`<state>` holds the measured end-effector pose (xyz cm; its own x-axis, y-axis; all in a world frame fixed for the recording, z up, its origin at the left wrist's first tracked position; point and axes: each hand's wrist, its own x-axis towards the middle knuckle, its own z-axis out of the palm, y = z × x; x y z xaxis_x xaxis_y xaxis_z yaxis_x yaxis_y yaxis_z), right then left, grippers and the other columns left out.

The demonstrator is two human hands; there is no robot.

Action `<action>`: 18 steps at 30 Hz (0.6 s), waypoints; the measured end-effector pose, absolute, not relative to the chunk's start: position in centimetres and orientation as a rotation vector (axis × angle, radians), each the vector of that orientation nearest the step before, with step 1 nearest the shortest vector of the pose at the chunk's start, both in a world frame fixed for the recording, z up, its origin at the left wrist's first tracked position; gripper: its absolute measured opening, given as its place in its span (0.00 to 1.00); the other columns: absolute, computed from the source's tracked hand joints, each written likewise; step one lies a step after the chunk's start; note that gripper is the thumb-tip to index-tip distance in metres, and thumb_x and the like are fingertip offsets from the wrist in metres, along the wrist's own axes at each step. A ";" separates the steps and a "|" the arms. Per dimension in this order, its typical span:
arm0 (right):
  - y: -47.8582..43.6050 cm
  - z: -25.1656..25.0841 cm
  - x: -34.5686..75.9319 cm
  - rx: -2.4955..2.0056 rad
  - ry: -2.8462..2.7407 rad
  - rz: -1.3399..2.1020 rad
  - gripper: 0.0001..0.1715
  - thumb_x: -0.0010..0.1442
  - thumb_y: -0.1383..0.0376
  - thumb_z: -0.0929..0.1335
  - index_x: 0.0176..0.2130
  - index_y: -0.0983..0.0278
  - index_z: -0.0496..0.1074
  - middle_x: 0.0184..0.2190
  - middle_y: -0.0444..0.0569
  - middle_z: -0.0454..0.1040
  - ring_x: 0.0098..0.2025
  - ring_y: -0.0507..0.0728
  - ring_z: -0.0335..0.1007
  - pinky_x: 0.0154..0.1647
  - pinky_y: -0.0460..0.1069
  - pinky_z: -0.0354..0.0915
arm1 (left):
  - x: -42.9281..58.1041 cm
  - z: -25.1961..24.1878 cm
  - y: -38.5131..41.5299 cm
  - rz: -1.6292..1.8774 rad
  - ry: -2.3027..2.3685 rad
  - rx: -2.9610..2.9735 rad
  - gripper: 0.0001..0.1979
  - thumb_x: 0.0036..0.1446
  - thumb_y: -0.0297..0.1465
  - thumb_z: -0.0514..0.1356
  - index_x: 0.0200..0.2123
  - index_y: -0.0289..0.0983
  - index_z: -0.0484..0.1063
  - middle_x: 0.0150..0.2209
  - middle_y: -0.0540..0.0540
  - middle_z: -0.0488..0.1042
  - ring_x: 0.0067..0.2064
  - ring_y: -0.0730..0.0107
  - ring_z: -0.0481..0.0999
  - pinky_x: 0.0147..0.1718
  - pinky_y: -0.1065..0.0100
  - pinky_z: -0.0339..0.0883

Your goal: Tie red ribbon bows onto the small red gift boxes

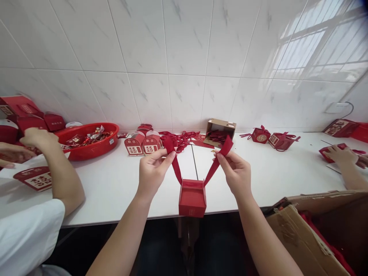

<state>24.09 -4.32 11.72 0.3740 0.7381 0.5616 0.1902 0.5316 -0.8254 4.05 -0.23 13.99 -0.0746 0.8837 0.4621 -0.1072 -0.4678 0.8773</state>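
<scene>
My left hand [152, 170] and right hand [236, 172] each cover the bit of red ribbon [176, 168] they pinch. The gold mark on the red gift box [192, 201] is too small to read. At 4 o'clock the cardboard carton [304, 237] runs off the bottom edge. At 9 o'clock a co-worker's arm [61, 180] is cut by the left edge.

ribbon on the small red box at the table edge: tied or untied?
Untied. The left hand and right hand each hold one ribbon end, spread apart above the box; no knot shows.
</scene>
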 end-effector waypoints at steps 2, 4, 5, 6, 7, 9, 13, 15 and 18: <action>-4.1 12.3 23.7 -0.951 -1.168 0.468 0.12 0.56 0.57 0.69 0.36 0.62 0.74 0.29 0.47 0.76 0.31 0.55 0.73 0.34 0.52 0.71 | 4.5 14.5 -0.2 1.642 0.852 1.429 0.11 0.44 0.33 0.69 0.32 0.36 0.80 0.34 0.46 0.80 0.38 0.63 0.78 0.40 0.64 0.71; -3.9 12.7 23.4 -0.920 -1.154 0.523 0.12 0.56 0.57 0.69 0.36 0.62 0.73 0.28 0.46 0.76 0.30 0.55 0.73 0.33 0.51 0.71 | 4.8 14.7 -0.1 1.633 0.856 1.444 0.10 0.44 0.34 0.69 0.31 0.36 0.80 0.32 0.45 0.80 0.37 0.63 0.78 0.39 0.65 0.71; -3.9 12.8 23.4 -0.908 -1.149 0.545 0.12 0.56 0.57 0.69 0.36 0.62 0.73 0.28 0.46 0.76 0.30 0.54 0.73 0.33 0.51 0.71 | 4.9 14.8 0.0 1.624 0.865 1.452 0.10 0.44 0.35 0.68 0.31 0.36 0.80 0.32 0.45 0.80 0.37 0.63 0.78 0.39 0.65 0.71; -3.8 12.9 23.3 -0.900 -1.141 0.562 0.12 0.56 0.57 0.69 0.36 0.63 0.74 0.29 0.46 0.76 0.31 0.54 0.73 0.34 0.51 0.70 | 4.9 14.8 0.0 1.614 0.874 1.457 0.10 0.45 0.35 0.68 0.31 0.35 0.80 0.31 0.45 0.80 0.36 0.63 0.78 0.38 0.65 0.70; -3.8 13.0 23.3 -0.895 -1.131 0.576 0.12 0.55 0.56 0.70 0.35 0.63 0.74 0.29 0.46 0.76 0.31 0.54 0.73 0.35 0.51 0.70 | 4.9 14.7 0.0 1.606 0.882 1.455 0.11 0.46 0.36 0.67 0.31 0.35 0.80 0.30 0.45 0.80 0.36 0.64 0.78 0.38 0.65 0.70; -3.6 13.1 23.3 -0.885 -1.112 0.594 0.13 0.55 0.56 0.70 0.35 0.63 0.75 0.30 0.46 0.76 0.33 0.54 0.73 0.37 0.51 0.70 | 4.9 14.7 0.1 1.594 0.879 1.443 0.11 0.48 0.37 0.66 0.31 0.36 0.80 0.29 0.45 0.80 0.35 0.64 0.78 0.39 0.65 0.70; -3.4 13.1 23.2 -0.868 -1.127 0.619 0.13 0.56 0.56 0.69 0.37 0.62 0.75 0.31 0.46 0.76 0.34 0.55 0.73 0.39 0.52 0.69 | 5.2 14.8 0.1 1.567 0.819 1.401 0.10 0.48 0.37 0.66 0.29 0.36 0.80 0.29 0.45 0.80 0.36 0.64 0.78 0.42 0.64 0.69; -3.4 13.2 23.1 -0.858 -1.143 0.626 0.13 0.57 0.56 0.69 0.38 0.62 0.75 0.30 0.45 0.75 0.33 0.54 0.72 0.37 0.52 0.69 | 5.4 14.8 0.2 1.549 0.789 1.370 0.10 0.47 0.37 0.66 0.29 0.36 0.79 0.29 0.45 0.79 0.34 0.66 0.78 0.42 0.64 0.69; -3.4 13.2 23.0 -0.828 -1.137 0.647 0.11 0.57 0.58 0.69 0.37 0.61 0.75 0.28 0.45 0.74 0.32 0.53 0.71 0.37 0.52 0.69 | 5.7 14.9 0.2 1.560 0.751 1.313 0.10 0.45 0.36 0.68 0.30 0.36 0.79 0.28 0.47 0.79 0.30 0.69 0.76 0.37 0.66 0.70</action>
<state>23.02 -3.43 13.18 0.3026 0.8017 0.5155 -0.0338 0.5496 -0.8348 5.66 0.15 14.89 0.0060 0.9188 0.3947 -0.2647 -0.3792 0.8867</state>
